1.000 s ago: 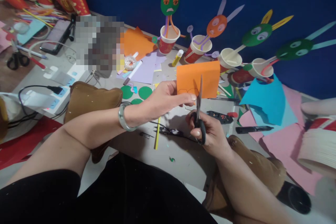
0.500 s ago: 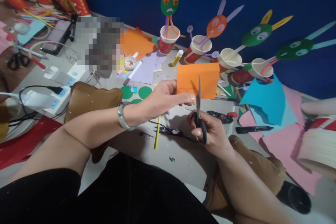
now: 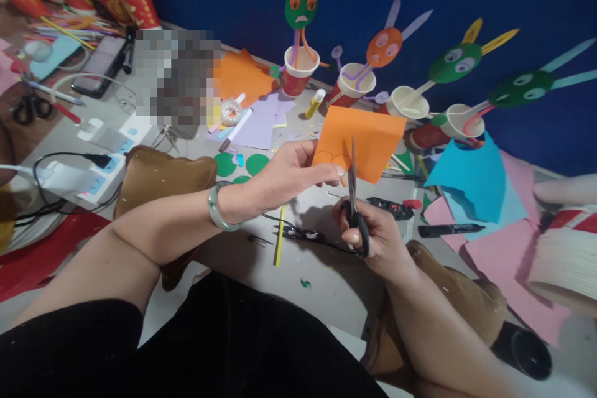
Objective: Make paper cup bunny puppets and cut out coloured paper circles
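Note:
My left hand (image 3: 289, 174) pinches the lower left edge of an orange paper sheet (image 3: 366, 140) and holds it up above the table. My right hand (image 3: 373, 239) is wrapped round the black handles of a pair of scissors (image 3: 354, 199). The blades point upward into the sheet's bottom edge, beside pencilled curves on the paper. A pale green bangle (image 3: 215, 208) sits on my left wrist.
Paper cups with rabbit-eared paper faces (image 3: 302, 65) line the blue wall. Green paper circles (image 3: 242, 165), a glue stick (image 3: 315, 102), a black marker (image 3: 445, 230), blue paper (image 3: 471, 183) and pink paper (image 3: 517, 261) lie around. A power strip (image 3: 100, 168) with cables sits at left.
The orange sheet has turned clockwise and now sits tilted, its right side lower. The scissors and my right hand have hardly moved.

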{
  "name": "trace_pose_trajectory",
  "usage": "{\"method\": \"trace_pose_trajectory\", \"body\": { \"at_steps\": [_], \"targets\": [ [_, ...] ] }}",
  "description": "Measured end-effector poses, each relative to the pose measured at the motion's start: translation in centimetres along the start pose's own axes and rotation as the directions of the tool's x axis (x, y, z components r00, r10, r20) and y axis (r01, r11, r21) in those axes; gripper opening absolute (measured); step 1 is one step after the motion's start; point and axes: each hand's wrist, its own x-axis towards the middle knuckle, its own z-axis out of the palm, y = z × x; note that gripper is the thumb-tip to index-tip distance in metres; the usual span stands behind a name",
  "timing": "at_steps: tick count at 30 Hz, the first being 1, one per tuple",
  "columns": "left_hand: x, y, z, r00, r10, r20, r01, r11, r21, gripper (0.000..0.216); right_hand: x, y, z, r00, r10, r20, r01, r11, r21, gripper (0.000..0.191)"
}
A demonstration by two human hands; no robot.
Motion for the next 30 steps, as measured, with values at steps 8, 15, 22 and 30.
{"method": "trace_pose_trajectory", "body": {
  "at_steps": [8,15,22,30],
  "targets": [
    [0.01,0.06,-0.13,1.0,0.026,-0.002,-0.026,1.0,-0.001,0.026,0.04,0.07,0.02,1.0,-0.008,-0.004,0.008,1.0,-0.001,0.078],
    [0.0,-0.07,-0.16,1.0,0.02,-0.018,-0.02,1.0,-0.008,0.026,0.06,0.22,0.07,1.0,-0.008,-0.016,0.008,1.0,0.017,0.078],
    [-0.25,0.3,-0.01,1.0,0.022,-0.022,-0.022,1.0,0.011,0.033,-0.03,0.45,0.19,1.0,-0.017,-0.007,0.017,0.999,0.029,0.076],
    [-0.57,0.63,0.09,0.999,-0.029,-0.031,0.031,0.998,0.047,0.025,0.07,0.16,0.17,1.0,-0.017,0.007,0.017,1.0,0.009,0.075]
  ]
}}
